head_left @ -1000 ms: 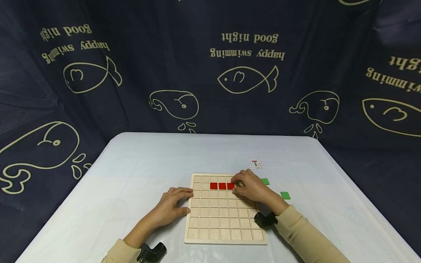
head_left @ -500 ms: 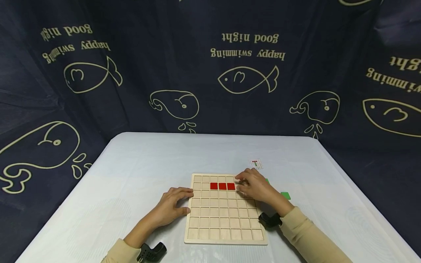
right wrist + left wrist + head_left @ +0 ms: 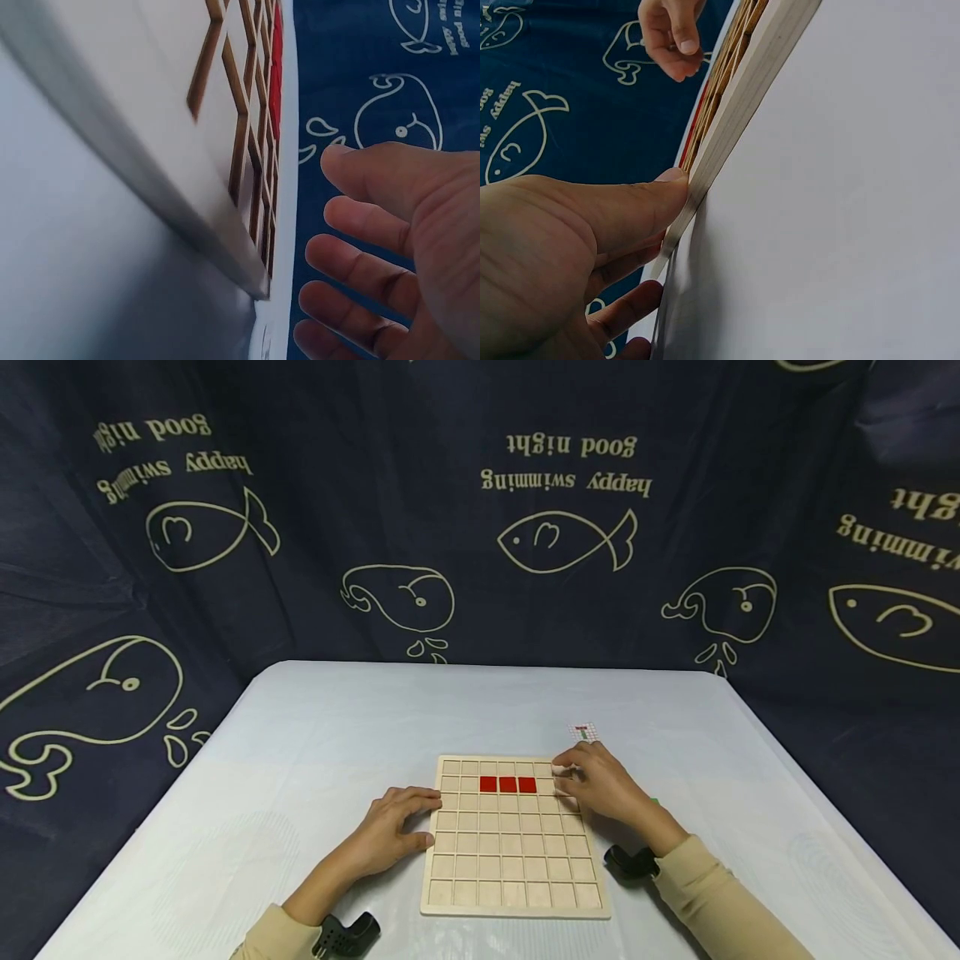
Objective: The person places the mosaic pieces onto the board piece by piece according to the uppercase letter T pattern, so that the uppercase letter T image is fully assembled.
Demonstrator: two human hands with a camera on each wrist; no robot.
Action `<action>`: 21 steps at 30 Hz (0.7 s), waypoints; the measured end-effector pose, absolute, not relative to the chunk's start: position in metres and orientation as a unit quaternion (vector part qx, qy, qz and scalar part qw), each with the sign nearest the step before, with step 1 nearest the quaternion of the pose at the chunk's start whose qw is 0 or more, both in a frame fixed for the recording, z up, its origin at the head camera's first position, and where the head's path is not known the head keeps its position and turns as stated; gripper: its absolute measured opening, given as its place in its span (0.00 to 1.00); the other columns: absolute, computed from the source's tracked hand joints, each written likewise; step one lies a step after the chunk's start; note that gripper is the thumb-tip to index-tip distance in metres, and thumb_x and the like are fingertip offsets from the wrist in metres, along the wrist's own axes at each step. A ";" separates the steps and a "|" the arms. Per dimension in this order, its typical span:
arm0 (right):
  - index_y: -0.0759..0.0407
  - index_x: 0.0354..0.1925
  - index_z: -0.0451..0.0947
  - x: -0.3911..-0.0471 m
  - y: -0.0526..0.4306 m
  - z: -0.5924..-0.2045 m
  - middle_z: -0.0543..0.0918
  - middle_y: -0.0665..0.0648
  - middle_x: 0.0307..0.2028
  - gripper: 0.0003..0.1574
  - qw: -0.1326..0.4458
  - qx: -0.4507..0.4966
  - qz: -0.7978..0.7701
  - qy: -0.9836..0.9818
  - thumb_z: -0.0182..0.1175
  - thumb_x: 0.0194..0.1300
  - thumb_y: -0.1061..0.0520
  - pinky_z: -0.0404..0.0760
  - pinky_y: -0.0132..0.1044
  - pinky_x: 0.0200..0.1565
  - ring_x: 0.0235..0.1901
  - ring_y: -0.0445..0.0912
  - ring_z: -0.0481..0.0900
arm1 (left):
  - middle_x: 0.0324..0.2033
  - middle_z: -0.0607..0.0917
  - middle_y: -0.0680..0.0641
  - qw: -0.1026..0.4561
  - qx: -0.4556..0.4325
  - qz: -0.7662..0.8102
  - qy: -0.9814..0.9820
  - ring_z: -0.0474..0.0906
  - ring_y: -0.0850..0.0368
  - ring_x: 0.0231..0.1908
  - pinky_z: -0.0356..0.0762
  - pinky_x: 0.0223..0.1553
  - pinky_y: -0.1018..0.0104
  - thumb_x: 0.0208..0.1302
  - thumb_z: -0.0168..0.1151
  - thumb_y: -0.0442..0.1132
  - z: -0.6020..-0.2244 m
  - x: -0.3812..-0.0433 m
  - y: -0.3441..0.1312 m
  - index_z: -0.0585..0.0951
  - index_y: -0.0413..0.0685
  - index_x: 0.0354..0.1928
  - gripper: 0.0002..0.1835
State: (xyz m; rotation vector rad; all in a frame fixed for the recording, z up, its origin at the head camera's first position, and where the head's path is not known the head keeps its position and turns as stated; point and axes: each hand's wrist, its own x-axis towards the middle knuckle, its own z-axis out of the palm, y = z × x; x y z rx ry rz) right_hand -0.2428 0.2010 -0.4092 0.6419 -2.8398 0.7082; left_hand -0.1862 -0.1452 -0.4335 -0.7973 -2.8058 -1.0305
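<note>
A light wooden grid board (image 3: 490, 843) lies flat on the table. Three red square tiles (image 3: 507, 785) sit side by side in its second row from the far edge. My left hand (image 3: 386, 828) rests against the board's left side, thumb and fingers spread along the edge; in the left wrist view the thumb (image 3: 641, 214) touches that edge. Over the board's far right corner is my right hand (image 3: 600, 783). Its fingers (image 3: 352, 266) are relaxed and apart in the right wrist view, with nothing between them.
A small card (image 3: 582, 731) with a printed red and green grid pattern lies beyond the board, close to my right hand. A sliver of a green tile (image 3: 656, 801) shows behind the right forearm. Dark printed cloth (image 3: 480, 610) hangs behind the white table (image 3: 337, 710).
My right hand has let go of the rightmost red tile and moved right, toward the board's corner. It now hides one green tile and most of the other. The left hand has stayed put.
</note>
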 end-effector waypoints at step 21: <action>0.58 0.47 0.81 -0.250 0.230 -0.416 0.80 0.57 0.43 0.20 0.100 0.168 0.218 -0.956 0.67 0.56 0.53 0.70 0.43 0.40 0.41 0.49 0.69 | 0.59 0.76 0.50 0.031 -0.260 -0.327 -0.908 0.68 0.49 0.58 0.59 0.55 0.46 0.53 0.68 0.41 -0.433 -0.186 -0.145 0.78 0.46 0.56 0.26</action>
